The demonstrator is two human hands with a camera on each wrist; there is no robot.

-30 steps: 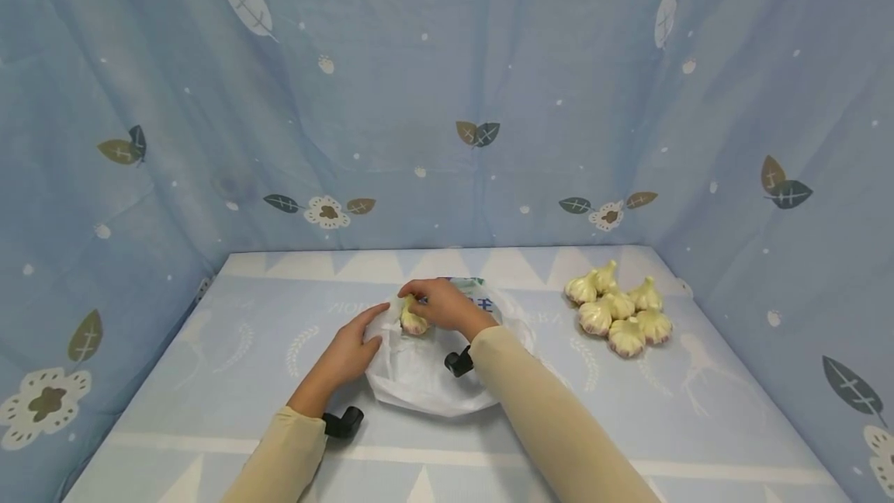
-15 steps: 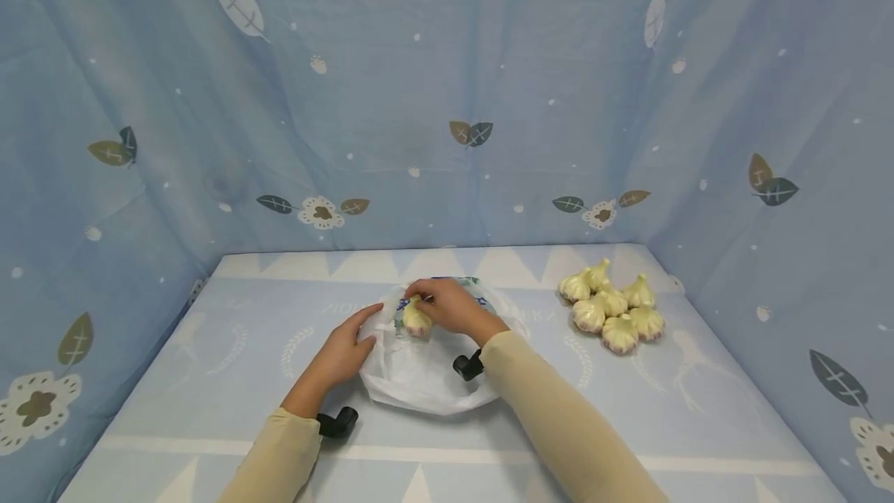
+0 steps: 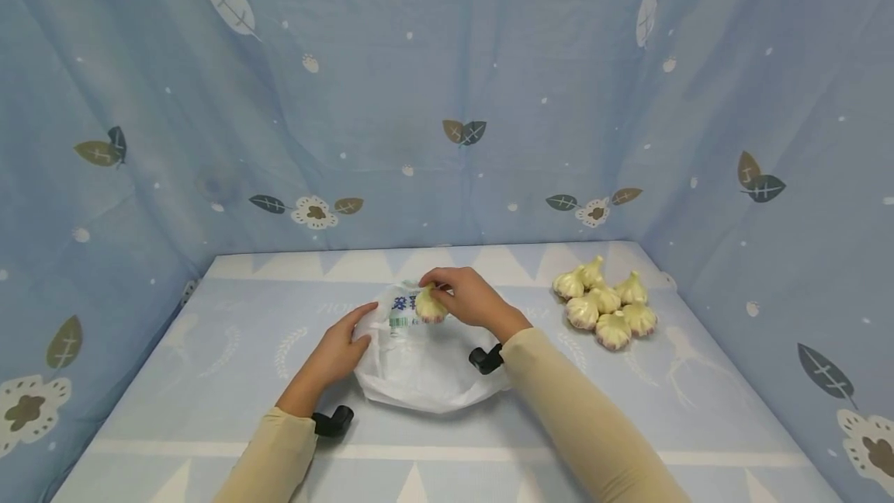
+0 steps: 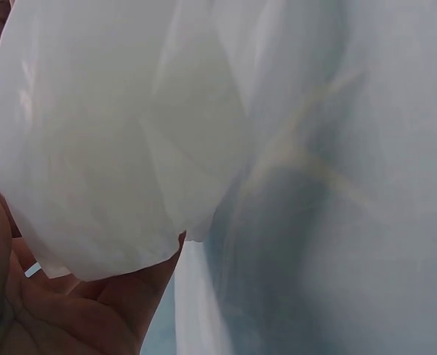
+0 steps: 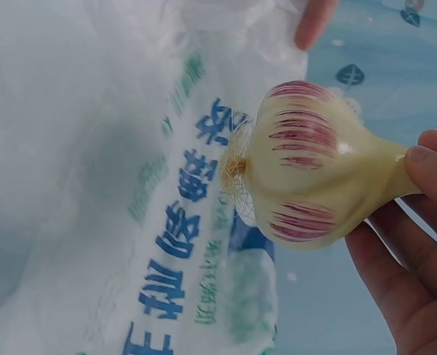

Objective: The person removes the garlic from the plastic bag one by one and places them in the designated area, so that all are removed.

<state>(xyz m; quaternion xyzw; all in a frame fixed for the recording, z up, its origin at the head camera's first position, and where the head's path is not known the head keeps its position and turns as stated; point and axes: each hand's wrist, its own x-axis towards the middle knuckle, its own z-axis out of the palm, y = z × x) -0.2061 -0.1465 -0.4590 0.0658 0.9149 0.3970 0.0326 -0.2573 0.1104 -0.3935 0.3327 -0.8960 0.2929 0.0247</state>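
Observation:
My right hand [image 3: 468, 297] pinches a garlic bulb [image 5: 307, 170] by its stem. The bulb is cream with purple streaks, and its root tuft points toward the bag in the right wrist view. In the head view it overlaps the far part of a white plastic bag [image 3: 426, 371] with blue and green print. My left hand [image 3: 338, 352] rests against the bag's left side, thumb and fingers spread apart. In the left wrist view, the thin white film of the bag [image 4: 107, 148] covers much of that hand, and the thumb tip reaches its edge.
Several garlic bulbs [image 3: 604, 301] lie in a cluster at the right of the table [image 3: 244, 394]. A patterned blue curtain [image 3: 447, 99] encloses the table at the back and sides. Each wrist wears a small black camera mount [image 3: 334, 421].
My right hand has moved right and slightly away with the garlic bulb, uncovering more of the bag's print. My left hand stays at the bag's left side. The head view has shifted a little.

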